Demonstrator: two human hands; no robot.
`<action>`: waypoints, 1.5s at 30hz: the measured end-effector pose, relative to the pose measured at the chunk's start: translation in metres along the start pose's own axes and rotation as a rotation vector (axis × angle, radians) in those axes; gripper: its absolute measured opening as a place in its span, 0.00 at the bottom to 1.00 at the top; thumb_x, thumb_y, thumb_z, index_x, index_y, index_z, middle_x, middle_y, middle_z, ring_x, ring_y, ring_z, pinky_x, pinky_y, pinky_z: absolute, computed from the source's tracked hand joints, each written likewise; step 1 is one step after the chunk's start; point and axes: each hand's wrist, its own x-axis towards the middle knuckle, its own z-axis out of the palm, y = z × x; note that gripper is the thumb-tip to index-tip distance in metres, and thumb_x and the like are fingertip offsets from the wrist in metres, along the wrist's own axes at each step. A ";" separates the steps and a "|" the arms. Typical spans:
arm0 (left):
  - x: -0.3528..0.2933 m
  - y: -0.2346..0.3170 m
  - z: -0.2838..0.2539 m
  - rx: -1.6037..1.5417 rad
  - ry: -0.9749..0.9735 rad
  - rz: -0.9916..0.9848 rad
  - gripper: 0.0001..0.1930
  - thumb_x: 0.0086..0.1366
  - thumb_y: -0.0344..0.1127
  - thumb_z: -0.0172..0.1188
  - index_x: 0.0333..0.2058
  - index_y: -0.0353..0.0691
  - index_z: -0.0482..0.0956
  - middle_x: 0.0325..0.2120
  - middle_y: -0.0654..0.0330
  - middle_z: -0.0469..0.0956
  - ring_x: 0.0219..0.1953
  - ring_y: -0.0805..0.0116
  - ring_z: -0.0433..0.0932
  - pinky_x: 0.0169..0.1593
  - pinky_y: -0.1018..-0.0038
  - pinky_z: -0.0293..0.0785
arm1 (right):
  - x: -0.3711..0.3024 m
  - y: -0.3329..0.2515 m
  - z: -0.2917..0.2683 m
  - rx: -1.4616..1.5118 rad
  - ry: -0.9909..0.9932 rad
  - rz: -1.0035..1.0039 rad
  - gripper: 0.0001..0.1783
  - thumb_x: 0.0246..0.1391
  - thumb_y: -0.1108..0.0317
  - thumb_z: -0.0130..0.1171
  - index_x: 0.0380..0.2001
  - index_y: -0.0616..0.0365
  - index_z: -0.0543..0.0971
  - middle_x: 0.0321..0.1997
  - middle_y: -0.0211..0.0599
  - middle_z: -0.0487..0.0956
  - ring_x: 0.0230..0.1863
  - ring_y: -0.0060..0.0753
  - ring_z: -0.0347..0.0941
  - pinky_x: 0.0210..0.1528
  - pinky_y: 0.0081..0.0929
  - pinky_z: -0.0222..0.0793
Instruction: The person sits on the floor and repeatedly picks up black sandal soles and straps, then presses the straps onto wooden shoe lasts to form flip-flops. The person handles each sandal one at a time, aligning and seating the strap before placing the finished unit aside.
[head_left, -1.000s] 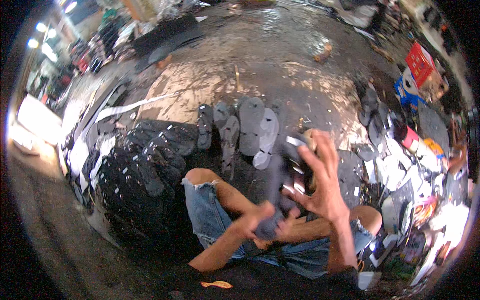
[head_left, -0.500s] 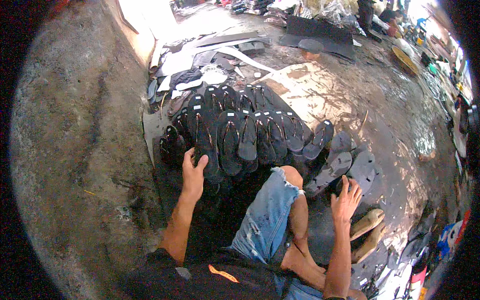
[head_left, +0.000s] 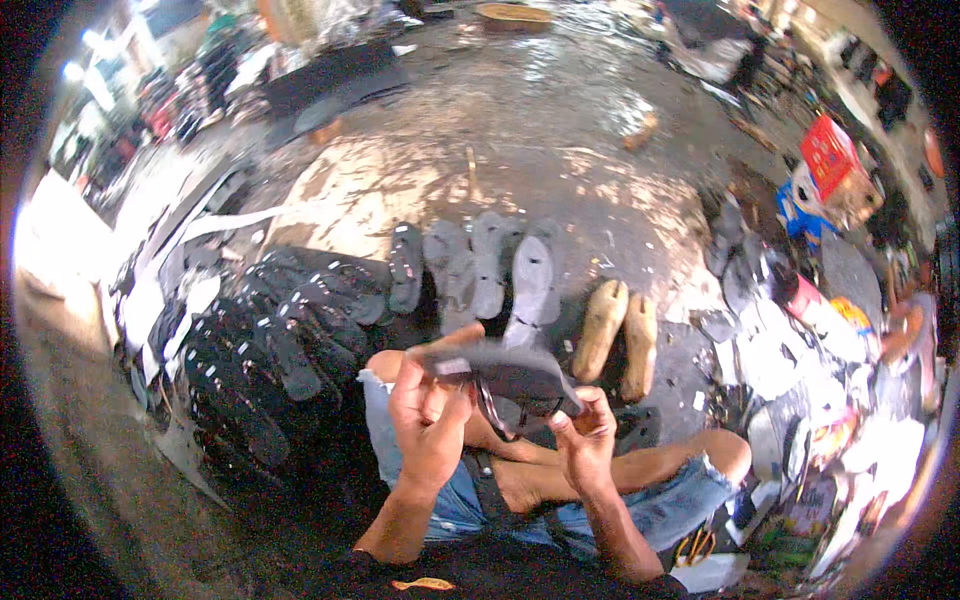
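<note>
Above my crossed legs, a dark flip-flop point(head_left: 520, 366) is held up on edge, its strap hanging beneath the sole. My left hand point(head_left: 428, 412) grips one end, thumb and fingers around it. At the other end, my right hand point(head_left: 586, 438) pinches the edge between thumb and fingers. Just beyond the flip-flop lies a grey sole point(head_left: 532, 280) with small holes, beside other grey soles point(head_left: 487, 262). A pair of tan foot-shaped lasts point(head_left: 601, 332) rests on the floor to their right.
Rows of black flip-flops point(head_left: 300, 372) with small white tags cover the floor at left. Scraps of white sheet point(head_left: 785, 355) and a red box point(head_left: 830, 155) lie to the right. A dark flat slab point(head_left: 335, 85) sits at the far left. Yellow-handled scissors point(head_left: 697, 545) lie near my right knee.
The view has swung right. My left hand has left the flip-flop rows and my right hand has left the soles; both now hold one flip-flop above my lap.
</note>
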 end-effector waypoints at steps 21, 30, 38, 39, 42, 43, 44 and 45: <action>0.004 -0.019 0.043 0.639 -0.746 0.256 0.23 0.62 0.17 0.65 0.55 0.38 0.75 0.49 0.48 0.75 0.50 0.47 0.81 0.58 0.57 0.81 | 0.010 -0.148 -0.013 -0.795 -0.419 -0.476 0.36 0.37 0.81 0.80 0.55 0.62 0.83 0.66 0.50 0.79 0.57 0.46 0.83 0.62 0.45 0.80; 0.074 -0.047 0.023 0.241 -0.009 -0.321 0.26 0.61 0.28 0.57 0.59 0.34 0.75 0.51 0.51 0.82 0.51 0.52 0.84 0.56 0.58 0.84 | 0.097 -0.005 -0.138 -1.236 0.585 -0.229 0.52 0.54 0.64 0.73 0.77 0.64 0.58 0.75 0.63 0.68 0.72 0.67 0.69 0.73 0.54 0.69; 0.108 -0.073 -0.041 -0.632 0.139 -0.280 0.29 0.78 0.41 0.57 0.74 0.45 0.64 0.68 0.51 0.73 0.74 0.45 0.68 0.70 0.25 0.67 | 0.062 -0.028 -0.106 -0.101 0.376 -0.087 0.36 0.59 0.65 0.69 0.70 0.63 0.73 0.57 0.41 0.84 0.53 0.40 0.82 0.59 0.35 0.77; 0.107 -0.071 -0.043 -0.569 0.205 -0.182 0.28 0.79 0.38 0.59 0.73 0.48 0.65 0.65 0.53 0.74 0.72 0.47 0.71 0.69 0.25 0.70 | 0.034 -0.063 -0.076 -0.148 0.359 -0.122 0.33 0.60 0.65 0.68 0.68 0.64 0.76 0.55 0.41 0.85 0.51 0.40 0.83 0.58 0.34 0.78; 0.109 -0.070 -0.062 -0.470 0.342 0.011 0.29 0.79 0.34 0.60 0.73 0.55 0.63 0.64 0.53 0.74 0.71 0.49 0.72 0.67 0.25 0.71 | -0.028 -0.094 -0.043 0.009 0.294 0.093 0.27 0.62 0.66 0.66 0.61 0.72 0.79 0.51 0.44 0.86 0.49 0.37 0.85 0.54 0.33 0.81; 0.109 -0.067 -0.059 -0.463 0.340 0.063 0.29 0.78 0.35 0.61 0.73 0.55 0.63 0.65 0.52 0.74 0.71 0.48 0.71 0.68 0.25 0.70 | -0.041 -0.094 -0.032 0.082 0.309 0.172 0.27 0.62 0.66 0.67 0.59 0.74 0.80 0.50 0.44 0.87 0.48 0.36 0.85 0.53 0.33 0.82; 0.107 -0.064 -0.056 -0.455 0.338 0.115 0.29 0.78 0.36 0.61 0.73 0.54 0.63 0.65 0.51 0.74 0.72 0.47 0.71 0.69 0.25 0.69 | -0.052 -0.084 -0.029 0.121 0.272 0.274 0.26 0.62 0.67 0.67 0.58 0.74 0.80 0.51 0.45 0.87 0.47 0.36 0.86 0.50 0.32 0.83; 0.104 -0.062 -0.051 -0.446 0.337 0.170 0.29 0.78 0.36 0.61 0.73 0.53 0.62 0.66 0.49 0.74 0.73 0.47 0.70 0.70 0.25 0.67 | -0.055 -0.094 -0.012 0.108 0.238 0.333 0.25 0.61 0.68 0.68 0.57 0.74 0.81 0.51 0.45 0.87 0.47 0.35 0.86 0.51 0.32 0.83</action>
